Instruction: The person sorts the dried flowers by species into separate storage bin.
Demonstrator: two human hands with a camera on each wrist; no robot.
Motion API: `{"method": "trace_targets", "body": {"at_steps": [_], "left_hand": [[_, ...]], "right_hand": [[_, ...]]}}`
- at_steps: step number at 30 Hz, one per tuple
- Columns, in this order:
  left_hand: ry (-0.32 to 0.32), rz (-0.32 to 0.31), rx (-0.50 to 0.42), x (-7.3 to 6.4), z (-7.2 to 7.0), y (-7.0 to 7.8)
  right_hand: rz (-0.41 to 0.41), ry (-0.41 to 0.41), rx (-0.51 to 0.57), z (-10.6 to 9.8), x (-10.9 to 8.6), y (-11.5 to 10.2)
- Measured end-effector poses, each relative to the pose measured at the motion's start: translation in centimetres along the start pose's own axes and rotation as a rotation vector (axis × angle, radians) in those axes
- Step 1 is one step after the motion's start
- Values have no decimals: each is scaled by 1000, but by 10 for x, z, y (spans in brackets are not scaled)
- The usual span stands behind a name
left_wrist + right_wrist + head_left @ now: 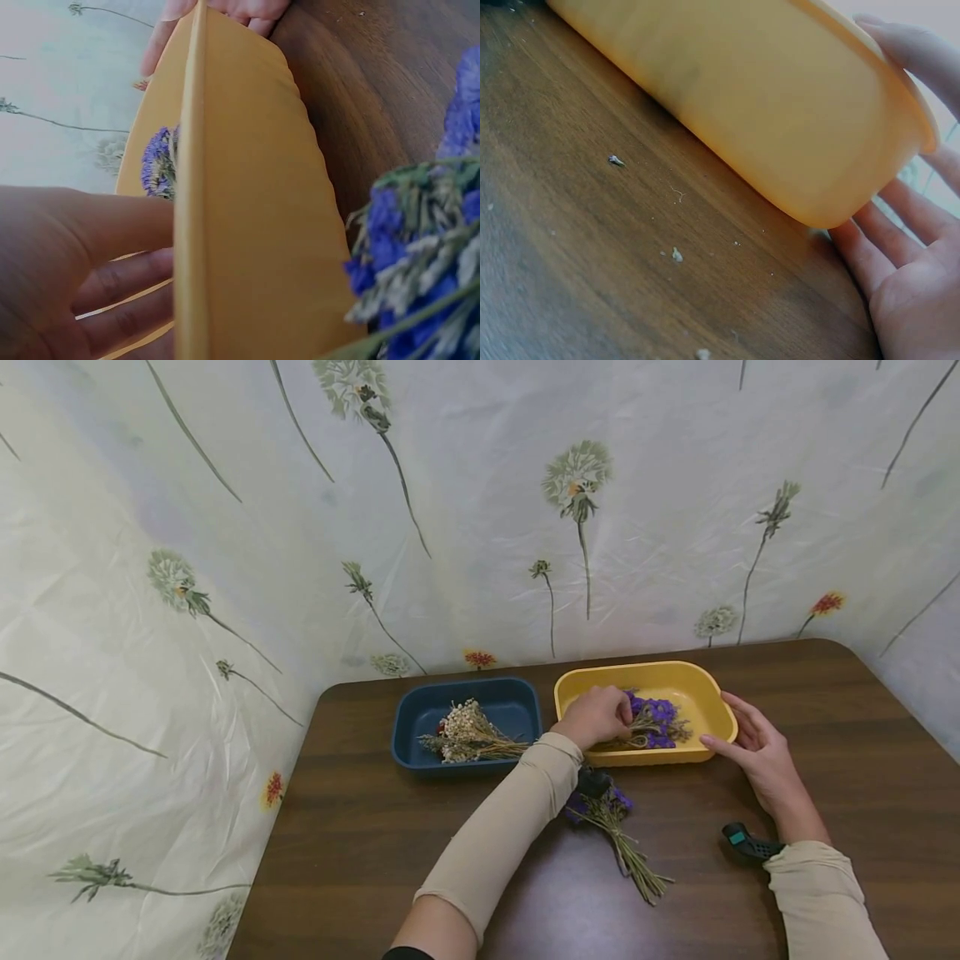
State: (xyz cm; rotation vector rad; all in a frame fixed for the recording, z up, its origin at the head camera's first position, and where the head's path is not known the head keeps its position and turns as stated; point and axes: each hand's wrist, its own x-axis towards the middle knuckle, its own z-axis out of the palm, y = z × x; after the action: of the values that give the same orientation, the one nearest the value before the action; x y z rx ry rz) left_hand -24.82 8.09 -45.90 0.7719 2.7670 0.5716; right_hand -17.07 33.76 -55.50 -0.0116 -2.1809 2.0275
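My left hand [596,717] reaches over the near wall into the yellow bin [701,693]. Its fingers are at the stems of a purple dried flower bunch [660,714] lying there. In the left wrist view the bin wall hides the fingertips, so a grip on the stems is unclear. My right hand [761,752] holds the bin's right end, thumb at the rim and fingers along the outside, as the right wrist view shows. Another purple dried flower bunch [618,827] lies on the table in front of the bin, its blooms partly behind the left sleeve.
Left of the yellow bin stands a dark blue bin [405,752] holding a cream dried flower bunch [465,731]. Small plant crumbs [676,255] dot the brown table [360,860]. A flower-printed sheet [480,527] hangs behind.
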Motion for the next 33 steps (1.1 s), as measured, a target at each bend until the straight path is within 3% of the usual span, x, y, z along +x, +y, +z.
{"method": "trace_targets", "body": {"at_steps": [11, 21, 28, 33], "left_hand": [[60, 110, -98, -19, -16, -7], [70, 233, -135, -43, -27, -14], [51, 303, -15, -66, -21, -15], [-23, 411, 121, -82, -18, -13]], "right_hand": [[5, -4, 14, 0, -2, -1], [7, -6, 7, 1, -1, -2], [8, -7, 13, 0, -1, -1], [2, -7, 14, 0, -1, -1]]}}
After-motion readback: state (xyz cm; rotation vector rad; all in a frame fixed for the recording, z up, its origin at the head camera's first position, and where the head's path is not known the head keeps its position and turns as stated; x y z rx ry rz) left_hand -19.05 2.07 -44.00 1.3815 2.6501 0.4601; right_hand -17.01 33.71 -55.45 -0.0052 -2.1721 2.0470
